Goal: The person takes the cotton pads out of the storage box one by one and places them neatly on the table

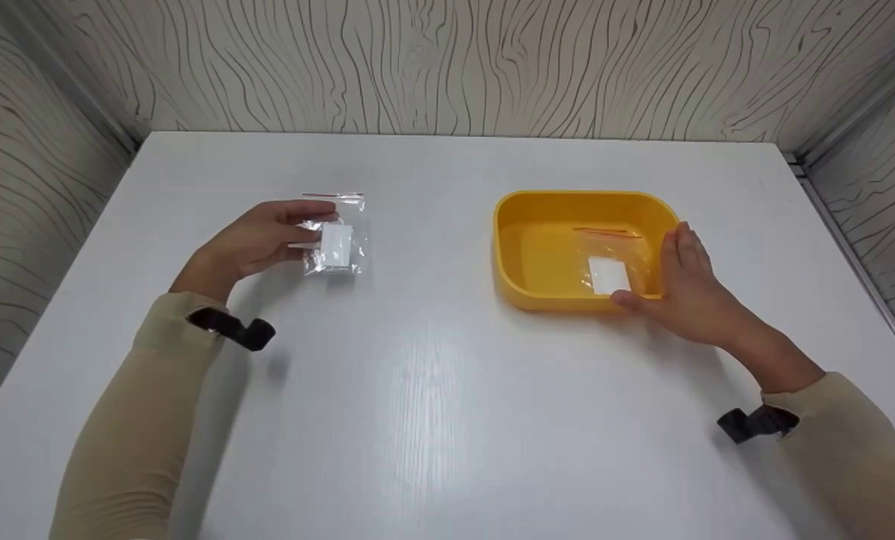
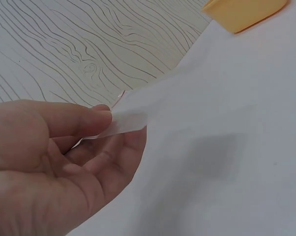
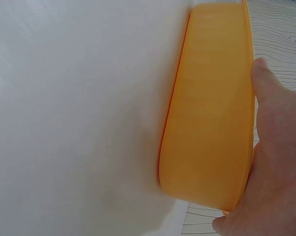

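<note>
My left hand (image 1: 267, 236) pinches a small clear zip bag (image 1: 360, 251) with a red line along its top and a white rectangular piece (image 1: 337, 246) inside. In the left wrist view the thumb lies over the bag (image 2: 126, 123), fingers beneath, and a shadow falls on the table below. Over at the right, my right hand (image 1: 691, 289) holds the near right corner of a yellow plastic bin (image 1: 552, 302), thumb at the front rim and fingers along the right side. Inside the bin lies a similar red-topped clear bag (image 1: 611, 244) with a white piece (image 1: 608, 276).
Both hands work over a white table (image 1: 417, 420). A wood-patterned panel (image 1: 447, 67) rises behind its far edge, with similar panels at the left and right sides. Black camera mounts (image 1: 233, 328) sit at both sleeve cuffs.
</note>
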Available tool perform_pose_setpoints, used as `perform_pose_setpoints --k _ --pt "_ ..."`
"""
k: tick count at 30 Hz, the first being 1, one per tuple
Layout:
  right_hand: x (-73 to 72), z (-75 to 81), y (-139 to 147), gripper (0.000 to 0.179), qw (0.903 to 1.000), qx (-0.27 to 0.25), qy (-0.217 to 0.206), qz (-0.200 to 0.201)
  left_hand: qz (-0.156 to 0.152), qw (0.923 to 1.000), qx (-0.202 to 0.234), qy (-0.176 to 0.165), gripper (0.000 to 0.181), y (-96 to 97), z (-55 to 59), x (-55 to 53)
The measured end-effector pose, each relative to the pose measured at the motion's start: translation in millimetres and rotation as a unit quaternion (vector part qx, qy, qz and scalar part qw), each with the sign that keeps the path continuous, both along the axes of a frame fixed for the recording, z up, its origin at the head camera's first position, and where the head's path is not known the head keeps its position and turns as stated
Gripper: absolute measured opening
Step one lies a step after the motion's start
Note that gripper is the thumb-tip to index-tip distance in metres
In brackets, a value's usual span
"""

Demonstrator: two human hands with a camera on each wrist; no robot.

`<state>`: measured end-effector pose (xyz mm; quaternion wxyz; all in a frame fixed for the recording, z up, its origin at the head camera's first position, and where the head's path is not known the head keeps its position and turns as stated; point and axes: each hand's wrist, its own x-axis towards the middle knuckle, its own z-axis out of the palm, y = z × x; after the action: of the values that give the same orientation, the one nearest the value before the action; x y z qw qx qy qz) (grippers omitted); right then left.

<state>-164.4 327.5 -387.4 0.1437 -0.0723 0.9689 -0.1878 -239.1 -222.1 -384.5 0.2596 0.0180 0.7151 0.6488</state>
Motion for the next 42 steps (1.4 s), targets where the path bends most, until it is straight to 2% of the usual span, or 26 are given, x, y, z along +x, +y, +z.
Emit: perform_pose_setpoints --k 9,16,23,32,42 --pt "0.1 0.7 -0.1 0.13 1.0 0.006 -0.007 -0.002 0.008 0.9997 -0.021 -0.002 0.057 -20.6 0.7 0.1" --pt "-0.3 0.6 0.1 0.131 0.9999 0.009 -0.009 -0.003 0.001 0.9997 -0.026 -0.001 0.058 -39.5 -2.4 0.9" --pt "0.5 1.4 0.2 0.131 0.9999 0.01 -0.011 -0.002 0.007 0.9984 -0.055 -0.013 0.059 -52.7 -4.0 -0.5" --pt "0.9 0.5 0.6 0.128 1.0 0.005 0.001 0.006 0.026 0.9987 -0.041 -0.017 0.059 -75.3 -9.7 -2.2" --pt "-0.6 -0.4 -0.1 0.129 0.9999 0.011 -0.004 0.002 0.008 0.9964 -0.076 -0.036 0.061 -92.8 -13.0 -1.8"
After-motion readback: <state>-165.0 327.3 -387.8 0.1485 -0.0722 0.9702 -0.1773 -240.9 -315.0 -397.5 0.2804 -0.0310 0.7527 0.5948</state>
